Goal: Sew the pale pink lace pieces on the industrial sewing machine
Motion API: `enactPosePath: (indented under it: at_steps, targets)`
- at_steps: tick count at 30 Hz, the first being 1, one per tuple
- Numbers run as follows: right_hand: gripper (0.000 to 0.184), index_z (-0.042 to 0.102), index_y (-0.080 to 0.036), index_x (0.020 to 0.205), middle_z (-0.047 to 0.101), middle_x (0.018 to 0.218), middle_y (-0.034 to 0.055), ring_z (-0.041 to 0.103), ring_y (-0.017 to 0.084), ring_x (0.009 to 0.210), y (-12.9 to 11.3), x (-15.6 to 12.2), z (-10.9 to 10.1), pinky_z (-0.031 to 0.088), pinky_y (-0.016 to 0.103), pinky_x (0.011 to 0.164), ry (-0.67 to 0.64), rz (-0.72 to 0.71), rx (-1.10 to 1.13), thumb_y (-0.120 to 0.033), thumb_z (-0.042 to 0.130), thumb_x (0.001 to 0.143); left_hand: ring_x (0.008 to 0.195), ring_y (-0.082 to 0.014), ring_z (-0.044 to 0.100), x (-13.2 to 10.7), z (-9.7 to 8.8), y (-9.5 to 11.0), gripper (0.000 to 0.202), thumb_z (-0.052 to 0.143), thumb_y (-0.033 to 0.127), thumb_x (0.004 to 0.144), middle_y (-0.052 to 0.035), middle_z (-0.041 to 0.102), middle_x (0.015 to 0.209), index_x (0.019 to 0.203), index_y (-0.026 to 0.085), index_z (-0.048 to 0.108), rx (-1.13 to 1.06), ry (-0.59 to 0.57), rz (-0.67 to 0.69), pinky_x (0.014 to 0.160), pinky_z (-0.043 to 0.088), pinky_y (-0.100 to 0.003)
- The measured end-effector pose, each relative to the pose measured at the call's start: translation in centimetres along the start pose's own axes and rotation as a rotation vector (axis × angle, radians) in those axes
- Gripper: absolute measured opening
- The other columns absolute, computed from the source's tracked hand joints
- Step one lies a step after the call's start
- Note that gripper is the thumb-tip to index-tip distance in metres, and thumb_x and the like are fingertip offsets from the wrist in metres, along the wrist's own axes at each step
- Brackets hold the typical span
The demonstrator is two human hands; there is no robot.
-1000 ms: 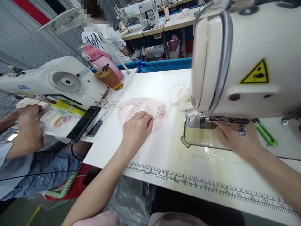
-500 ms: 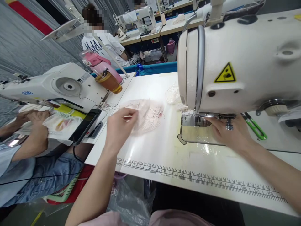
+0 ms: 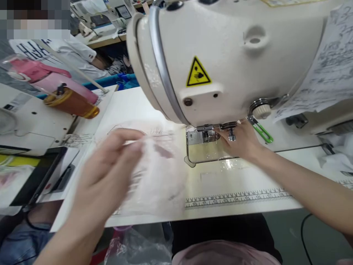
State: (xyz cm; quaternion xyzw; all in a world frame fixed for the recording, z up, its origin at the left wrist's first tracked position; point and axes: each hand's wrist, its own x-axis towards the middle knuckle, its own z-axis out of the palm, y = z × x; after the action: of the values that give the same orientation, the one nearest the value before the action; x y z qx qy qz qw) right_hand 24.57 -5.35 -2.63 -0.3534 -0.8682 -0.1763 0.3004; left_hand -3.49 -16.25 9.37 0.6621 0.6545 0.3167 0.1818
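My left hand [image 3: 116,162] is closed in a pinch on a sheer pale pink fabric piece [image 3: 160,180]. The cloth hangs from the fingertips over the front of the white table, blurred by motion. Under the head of the sewing machine [image 3: 171,73], my right hand [image 3: 241,140] reaches in beside the presser foot [image 3: 206,136]. Its visible finger and thumb are stretched out and apart at the metal needle plate [image 3: 193,138]; machine parts cover some of the other fingers. No cloth shows in this hand.
Green-handled thread snips [image 3: 260,130] lie behind my right hand. A printed ruler [image 3: 237,198] runs along the table's front edge. An amber cup [image 3: 71,103] and a pink bottle [image 3: 55,77] stand at the left. A person in a white shirt [image 3: 63,55] sits beyond.
My left hand has lifted the pink fabric off the table and brought it nearer to me. My right hand stays by the presser foot. The view has turned right and moved closer.
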Motion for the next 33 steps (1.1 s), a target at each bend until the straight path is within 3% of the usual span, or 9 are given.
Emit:
enactPosePath:
  at_steps: [3, 7, 10, 12, 16, 20, 25, 29, 33]
  targets:
    - [0.026, 0.069, -0.020, 0.076, 0.064, 0.067, 0.0001, 0.053, 0.017, 0.069, 0.1, -0.1, 0.1, 0.037, 0.035, 0.080, -0.011, 0.011, -0.040, -0.006, 0.048, 0.075, 0.056, -0.0122, 0.058, 3.6, 7.0, 1.0, 0.020, 0.044, 0.035, 0.096, 0.0006, 0.063, 0.069, 0.092, 0.022, 0.059, 0.017, -0.280, 0.126, 0.045, 0.044, -0.023]
    - [0.027, 0.065, -0.020, 0.065, 0.063, 0.062, -0.0013, 0.055, 0.015, 0.067, -0.1, 0.0, 0.0, 0.038, 0.032, 0.078, 0.048, 0.031, -0.043, -0.004, 0.046, 0.075, 0.088, -0.0223, 0.067, 4.2, 10.8, -0.6, 0.025, 0.044, 0.029, 0.097, -0.0103, 0.071, 0.100, 0.105, 0.014, 0.061, 0.432, -0.089, 0.483, 0.067, 0.056, -0.034]
    - [0.028, 0.067, -0.022, 0.072, 0.067, 0.069, -0.0026, 0.059, 0.015, 0.074, -0.6, 0.1, -0.1, 0.039, 0.031, 0.080, 0.066, 0.035, 0.064, -0.004, 0.046, 0.077, 0.106, -0.0245, 0.064, 2.4, 11.7, -1.0, 0.029, 0.047, 0.022, 0.096, -0.0138, 0.068, 0.116, 0.119, 0.008, 0.058, 0.529, -0.079, 0.783, 0.085, 0.057, -0.038]
    - [0.027, 0.067, -0.023, 0.074, 0.068, 0.070, -0.0039, 0.060, 0.014, 0.075, -1.0, 0.0, -0.1, 0.039, 0.031, 0.081, 0.034, 0.060, 0.111, -0.005, 0.047, 0.080, 0.116, -0.0266, 0.060, 1.5, 12.3, -1.0, 0.036, 0.049, 0.022, 0.094, -0.0157, 0.062, 0.126, 0.127, 0.006, 0.053, 0.557, -0.121, 0.850, 0.091, 0.056, -0.039]
    - [0.023, 0.067, -0.023, 0.075, 0.069, 0.073, -0.0027, 0.059, 0.015, 0.075, -1.6, -0.5, 0.6, 0.040, 0.031, 0.077, -0.114, 0.096, 0.119, -0.014, 0.049, 0.087, 0.126, -0.0290, 0.052, 1.5, 13.3, -1.7, 0.043, 0.049, 0.023, 0.094, -0.0172, 0.055, 0.134, 0.133, 0.005, 0.050, 0.594, -0.138, 0.846, 0.099, 0.051, -0.043]
    - [0.025, 0.068, -0.024, 0.098, 0.066, 0.069, 0.0011, 0.054, 0.017, 0.068, -2.0, -1.4, 1.1, 0.036, 0.031, 0.063, -0.219, 0.161, 0.098, -0.021, 0.044, 0.092, 0.126, -0.0304, 0.051, 2.2, 13.5, -2.5, 0.045, 0.050, 0.024, 0.093, -0.0179, 0.054, 0.134, 0.134, 0.004, 0.049, 0.579, -0.117, 0.819, 0.099, 0.051, -0.044]
    - [0.036, 0.056, -0.032, 0.125, 0.069, 0.095, 0.0031, 0.051, 0.016, 0.066, -2.4, -2.3, 1.6, 0.030, 0.030, 0.055, -0.221, 0.158, 0.048, -0.024, 0.044, 0.093, 0.127, -0.0302, 0.050, 2.4, 13.2, -2.5, 0.046, 0.049, 0.025, 0.093, -0.0156, 0.053, 0.136, 0.136, 0.009, 0.048, 0.519, -0.119, 0.778, 0.099, 0.051, -0.044]
    - [0.034, 0.056, -0.033, 0.124, 0.066, 0.087, 0.0040, 0.051, 0.015, 0.065, -2.5, -2.8, 2.4, 0.032, 0.030, 0.054, -0.183, 0.214, 0.044, -0.029, 0.047, 0.092, 0.125, -0.0303, 0.053, 2.6, 13.1, -2.5, 0.044, 0.050, 0.026, 0.092, -0.0154, 0.055, 0.135, 0.132, 0.008, 0.052, 0.551, -0.089, 0.811, 0.097, 0.052, -0.043]
    - [0.036, 0.054, -0.031, 0.127, 0.066, 0.090, 0.0061, 0.051, 0.016, 0.067, -2.3, -2.9, 2.5, 0.036, 0.031, 0.057, -0.211, 0.115, 0.021, -0.030, 0.048, 0.091, 0.124, -0.0295, 0.054, 2.7, 13.2, -2.6, 0.044, 0.050, 0.027, 0.092, -0.0146, 0.054, 0.135, 0.132, 0.007, 0.053, 0.547, -0.093, 0.812, 0.097, 0.051, -0.043]
